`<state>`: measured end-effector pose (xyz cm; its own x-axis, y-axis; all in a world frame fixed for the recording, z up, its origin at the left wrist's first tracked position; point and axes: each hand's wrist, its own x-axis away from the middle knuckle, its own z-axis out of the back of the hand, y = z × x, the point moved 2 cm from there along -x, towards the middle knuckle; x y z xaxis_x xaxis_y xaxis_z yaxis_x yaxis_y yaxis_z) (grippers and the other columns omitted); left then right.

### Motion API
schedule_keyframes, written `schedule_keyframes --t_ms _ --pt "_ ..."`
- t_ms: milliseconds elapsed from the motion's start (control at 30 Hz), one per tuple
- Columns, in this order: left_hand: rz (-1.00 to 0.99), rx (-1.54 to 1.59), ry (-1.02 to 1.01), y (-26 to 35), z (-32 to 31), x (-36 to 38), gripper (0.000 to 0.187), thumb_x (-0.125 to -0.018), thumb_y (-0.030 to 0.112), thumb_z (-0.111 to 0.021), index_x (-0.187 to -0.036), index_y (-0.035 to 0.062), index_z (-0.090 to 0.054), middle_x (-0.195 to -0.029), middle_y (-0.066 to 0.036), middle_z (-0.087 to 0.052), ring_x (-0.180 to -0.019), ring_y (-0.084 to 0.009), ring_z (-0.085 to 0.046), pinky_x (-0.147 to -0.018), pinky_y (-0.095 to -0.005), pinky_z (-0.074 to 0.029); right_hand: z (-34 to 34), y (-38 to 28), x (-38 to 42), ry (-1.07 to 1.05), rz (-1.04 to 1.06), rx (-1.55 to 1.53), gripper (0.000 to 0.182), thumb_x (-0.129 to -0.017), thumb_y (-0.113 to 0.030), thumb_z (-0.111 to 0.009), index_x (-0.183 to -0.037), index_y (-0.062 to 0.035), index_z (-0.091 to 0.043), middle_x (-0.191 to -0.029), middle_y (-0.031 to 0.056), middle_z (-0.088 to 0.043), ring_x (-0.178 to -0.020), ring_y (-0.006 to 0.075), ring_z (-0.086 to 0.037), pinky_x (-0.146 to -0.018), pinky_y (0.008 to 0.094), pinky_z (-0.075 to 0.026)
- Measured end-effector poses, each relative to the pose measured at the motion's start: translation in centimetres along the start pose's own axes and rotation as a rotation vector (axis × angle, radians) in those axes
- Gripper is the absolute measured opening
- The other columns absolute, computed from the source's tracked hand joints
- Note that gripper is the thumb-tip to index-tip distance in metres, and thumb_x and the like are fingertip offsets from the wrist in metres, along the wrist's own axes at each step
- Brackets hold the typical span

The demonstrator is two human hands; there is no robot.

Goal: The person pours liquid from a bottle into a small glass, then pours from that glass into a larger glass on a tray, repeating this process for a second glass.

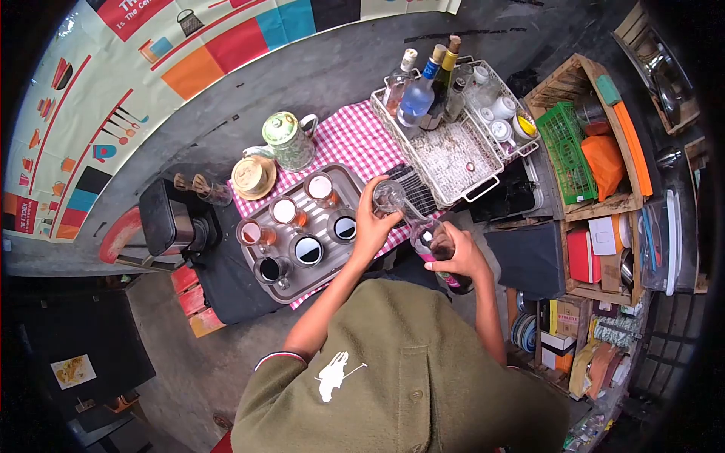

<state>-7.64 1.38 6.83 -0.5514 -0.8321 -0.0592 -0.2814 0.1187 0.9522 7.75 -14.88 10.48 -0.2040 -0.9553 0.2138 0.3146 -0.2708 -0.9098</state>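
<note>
Left hand [371,226] grips a clear glass vessel [388,195]; right hand [462,255] holds a pink-labelled bottle [432,243] close against it, beside the tray [247,257] — a slipping grip could knock them together or spill liquid.

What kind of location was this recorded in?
Probably a kitchen or small café corner: a tray of drink-filled glass mugs, a wire basket holding bottles, and a wall poster picturing utensils.
</note>
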Motion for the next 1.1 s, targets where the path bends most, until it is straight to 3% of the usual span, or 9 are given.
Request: schedule_keyframes --t_ms 400,700,833,967,1100 --pt "0.014 -0.016 -0.040 0.4 -0.5 -0.3 0.069 -0.073 -0.010 -0.066 -0.137 0.0005 -0.045 -0.118 -0.006 -0.056 -0.107 -0.0137 -0.058 -0.094 -0.0286 -0.048 -0.1 0.5 0.4 0.026 -0.055 0.038 0.059 -0.062 -0.020 -0.093 -0.102 0.0010 -0.054 -0.089 0.0105 -0.069 -0.084 0.0121 -0.063 -0.081 0.0301 -0.052" --pt "-0.052 -0.110 -0.030 -1.6 -1.5 -0.7 0.067 -0.072 -0.010 -0.065 -0.136 0.0008 -0.046 -0.116 -0.007 -0.057 -0.105 -0.0143 -0.058 -0.093 -0.0282 -0.047 0.7 0.5 1.7 0.081 -0.105 0.193 0.069 -0.060 -0.035 -0.093 -0.105 0.0006 -0.055 -0.087 0.0167 -0.069 -0.085 0.0231 -0.069 -0.079 0.0370 -0.053" --pt "-0.063 -0.243 -0.056 -2.3 -1.4 -0.7 0.069 -0.071 -0.009 -0.064 -0.137 0.0013 -0.046 -0.118 -0.007 -0.057 -0.107 -0.0145 -0.058 -0.094 -0.0290 -0.048 0.8 1.0 2.1 0.084 -0.090 0.130 0.065 -0.062 -0.031 -0.093 -0.104 0.0006 -0.055 -0.084 0.0160 -0.071 -0.081 0.0222 -0.069 -0.077 0.0362 -0.053" --pt "-0.073 -0.180 -0.050 -2.4 -1.8 -0.6 0.070 -0.071 -0.010 -0.064 -0.138 0.0021 -0.046 -0.119 -0.006 -0.056 -0.107 -0.0143 -0.059 -0.094 -0.0290 -0.048 1.0 0.7 2.4 0.068 -0.121 0.094 0.065 -0.062 -0.031 -0.092 -0.104 0.0020 -0.056 -0.085 0.0165 -0.071 -0.082 0.0222 -0.069 -0.078 0.0355 -0.053" --pt "-0.003 -0.126 -0.059 -2.8 -1.7 -0.6 0.069 -0.068 -0.005 -0.070 -0.134 0.0011 -0.051 -0.130 -0.010 -0.052 -0.119 -0.0207 -0.054 -0.102 -0.0320 -0.044 1.1 1.1 2.6 0.056 -0.163 0.059 0.059 -0.062 -0.023 -0.091 -0.104 0.0011 -0.057 -0.090 0.0111 -0.069 -0.083 0.0136 -0.060 -0.077 0.0319 -0.049"
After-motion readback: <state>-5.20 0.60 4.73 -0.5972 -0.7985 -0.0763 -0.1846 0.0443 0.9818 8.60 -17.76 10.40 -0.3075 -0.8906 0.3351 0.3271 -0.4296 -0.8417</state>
